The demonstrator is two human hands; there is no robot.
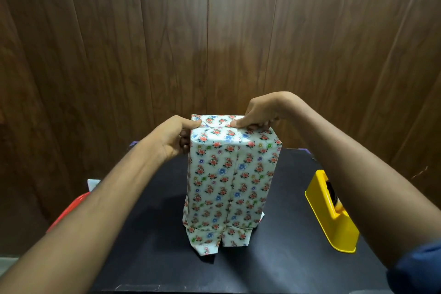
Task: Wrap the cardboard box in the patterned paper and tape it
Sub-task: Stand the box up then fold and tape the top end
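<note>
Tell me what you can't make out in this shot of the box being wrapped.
All in the head view:
- Left hand: fingertips hidden behind the wrapped box.
- Tape roll in the yellow dispenser: largely covered by the right forearm.
- Red object at the table's left edge: mostly hidden by the left forearm; cannot be identified.
- Box's far side and bottom: out of sight, so any tape there is unknown.
- Right hand: fingers partly hidden over the top edge.

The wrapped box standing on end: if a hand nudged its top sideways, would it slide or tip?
Probably tip: the wrapped box stands tall on a narrow base. Loose paper flaps splayed underneath likely make it less steady. Its glossy paper may also slip on the black table.
</note>
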